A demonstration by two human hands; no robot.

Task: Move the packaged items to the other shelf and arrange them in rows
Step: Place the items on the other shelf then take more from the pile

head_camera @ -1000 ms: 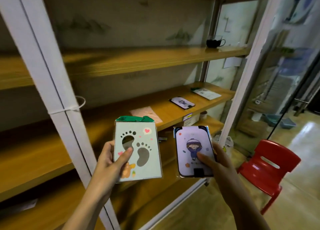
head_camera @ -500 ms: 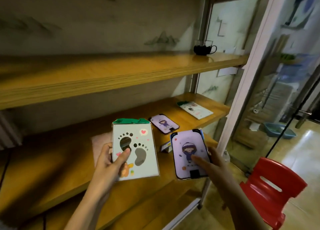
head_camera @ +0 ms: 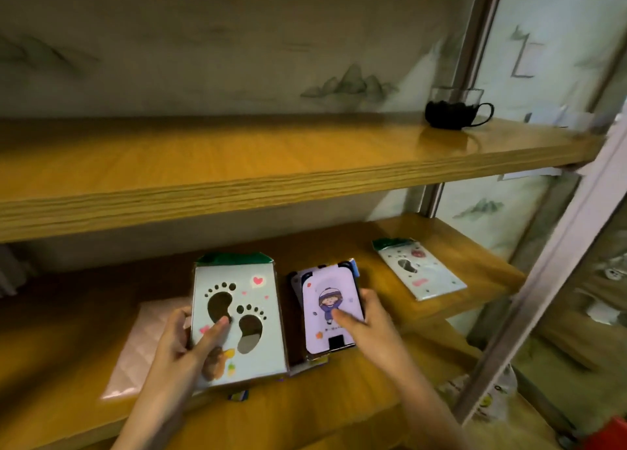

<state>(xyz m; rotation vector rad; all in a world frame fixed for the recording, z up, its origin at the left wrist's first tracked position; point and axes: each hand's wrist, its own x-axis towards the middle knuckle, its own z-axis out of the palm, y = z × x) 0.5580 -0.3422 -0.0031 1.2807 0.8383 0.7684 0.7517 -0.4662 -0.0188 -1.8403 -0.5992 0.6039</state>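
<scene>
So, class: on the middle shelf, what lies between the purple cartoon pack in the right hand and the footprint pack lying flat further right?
Only bare wood of the middle shelf separates the purple pack from the flat footprint pack in the head view.

We see a dim, warm-toned scene. Light enters from the right, leaving a soft sheen on the upper shelf beside the dark cup. Deep shadow fills the left. Edges bow and smear; focus is soft throughout.
</scene>
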